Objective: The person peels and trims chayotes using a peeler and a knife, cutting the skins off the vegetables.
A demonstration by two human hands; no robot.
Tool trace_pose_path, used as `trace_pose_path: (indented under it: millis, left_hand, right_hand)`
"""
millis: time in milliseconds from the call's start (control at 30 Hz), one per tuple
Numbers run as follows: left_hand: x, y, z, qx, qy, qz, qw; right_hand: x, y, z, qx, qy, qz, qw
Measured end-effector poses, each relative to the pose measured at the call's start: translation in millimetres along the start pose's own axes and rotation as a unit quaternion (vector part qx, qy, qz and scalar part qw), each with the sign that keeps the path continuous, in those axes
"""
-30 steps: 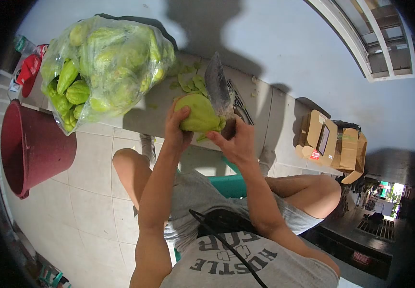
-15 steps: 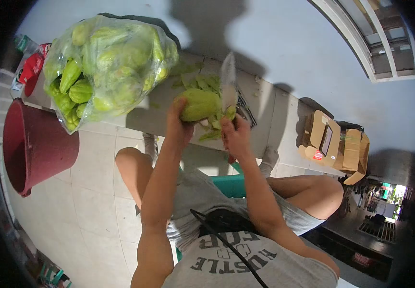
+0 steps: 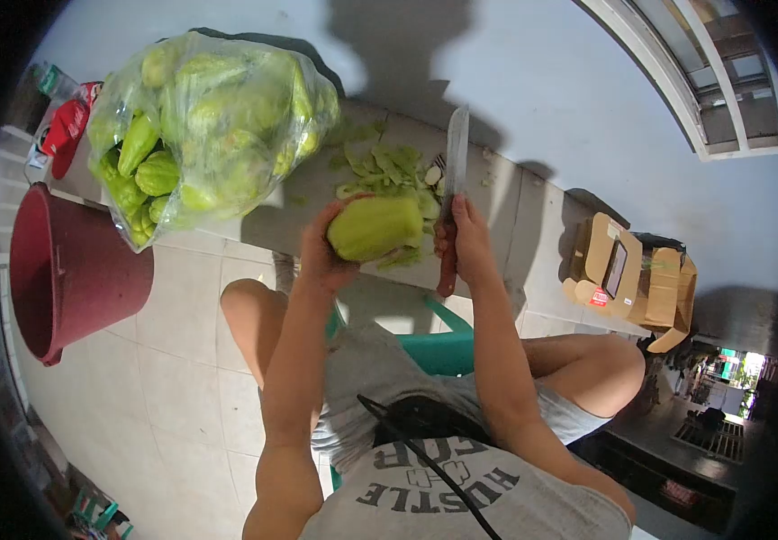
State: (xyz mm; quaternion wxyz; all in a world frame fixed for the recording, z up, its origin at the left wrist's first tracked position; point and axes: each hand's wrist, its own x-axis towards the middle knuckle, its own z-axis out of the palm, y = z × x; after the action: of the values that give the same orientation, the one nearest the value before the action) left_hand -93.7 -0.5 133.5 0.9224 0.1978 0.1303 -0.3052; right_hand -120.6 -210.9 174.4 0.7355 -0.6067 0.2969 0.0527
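My left hand [image 3: 324, 250] is wrapped around the back of a pale green chayote [image 3: 375, 229], whose right end looks cut flat. In my right hand [image 3: 467, 241] is a kitchen knife [image 3: 455, 160], gripped by its reddish-brown handle with the blade pointing up and away from me. The blade stands apart from the chayote, a little to its right. Green peelings and trimmings [image 3: 395, 168] lie in a heap on the grey tiled ledge [image 3: 308, 216] beyond both hands. My left fingertips are partly hidden behind the chayote.
A clear plastic bag [image 3: 227, 117] full of chayotes sits on the ledge at left. Below it stands a dark red bucket [image 3: 92, 270]. Opened cardboard boxes [image 3: 659, 279] are at right. A green stool [image 3: 438, 353] is beneath me, and a wall [image 3: 533, 81] rises behind the ledge.
The knife has moved right, away from the chayote's end, and now points more upright. The chayote has shifted slightly down and right, its flat cut end now showing.
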Motion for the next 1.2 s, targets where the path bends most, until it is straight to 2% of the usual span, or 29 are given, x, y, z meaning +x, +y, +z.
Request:
trace_pose_path:
  millis: [33, 100, 133, 200, 267, 333, 400, 433, 500, 633, 700, 733, 800, 900, 1033, 1200]
  left_hand:
    - [-5.9, 4.2, 10.5, 0.002, 0.002, -0.002, 1.0]
    - [-18.1, 9.7, 27.6, -0.023, -0.096, 0.038, 0.994]
    - [-21.3, 10.2, 26.3, -0.023, -0.096, 0.038, 0.994]
    - [-26.5, 17.6, 21.3, -0.059, -0.16, -0.019, 0.985]
    - [-12.8, 11.6, -12.1, -0.078, -0.165, -0.042, 0.982]
    - [-12.1, 13.9, -11.6, -0.098, -0.161, -0.063, 0.98]
    - [-10.0, 17.5, -4.4, 0.002, -0.047, -0.035, 0.998]
    - [-8.9, 17.8, -6.5, 0.002, -0.047, -0.036, 0.998]
    - [-7.0, 18.8, -8.4, 0.032, 0.025, -0.025, 0.999]
    - [-15.0, 23.3, -2.9, 0.044, 0.029, -0.025, 0.998]
    - [-13.9, 21.5, -2.2, 0.061, 0.079, -0.017, 0.995]
    - [-14.0, 21.4, -3.6, 0.059, 0.079, -0.017, 0.995]
    - [-14.3, 22.8, -4.3, 0.078, 0.024, -0.026, 0.996]
    - [-15.3, 24.7, 3.3, 0.085, 0.049, -0.034, 0.995]
    - [-16.8, 28.7, 9.8, 0.101, 0.031, -0.027, 0.994]
    - [-17.2, 28.7, 13.5, 0.1, 0.009, -0.024, 0.995]
  right_hand:
    - [0.3, 3.7, -1.7, 0.003, 0.001, 0.001, 1.0]
    - [-2.3, 8.1, -6.3, -0.056, -0.029, -0.102, 0.993]
    - [-6.5, 7.0, -6.0, -0.056, -0.029, -0.102, 0.993]
    - [-17.5, 1.3, -4.8, -0.085, -0.001, -0.103, 0.991]
    - [-22.9, 2.1, -5.4, -0.119, -0.031, -0.106, 0.987]
    - [-31.7, -1.5, 5.7, -0.151, -0.066, -0.104, 0.981]
    - [-42.0, -6.3, 23.3, -0.37, -0.079, -0.219, 0.899]
    - [-45.2, -6.9, 30.4, -0.37, -0.079, -0.219, 0.9]
    - [-49.5, -9.9, 40.5, -0.396, -0.116, -0.211, 0.886]
    - [-55.2, -22.2, 50.5, -0.418, -0.098, -0.24, 0.871]
    - [-57.3, -30.8, 54.0, -0.408, -0.104, -0.252, 0.871]
    - [-54.6, -28.1, 52.5, -0.409, -0.104, -0.251, 0.871]
    - [-47.6, -20.3, 49.5, -0.429, -0.109, -0.313, 0.841]
    - [-45.1, -16.1, 49.7, -0.41, -0.115, -0.286, 0.858]
    - [-43.1, -13.3, 48.7, -0.417, -0.108, -0.276, 0.859]
    - [-42.1, -14.0, 48.9, -0.398, -0.111, -0.324, 0.851]
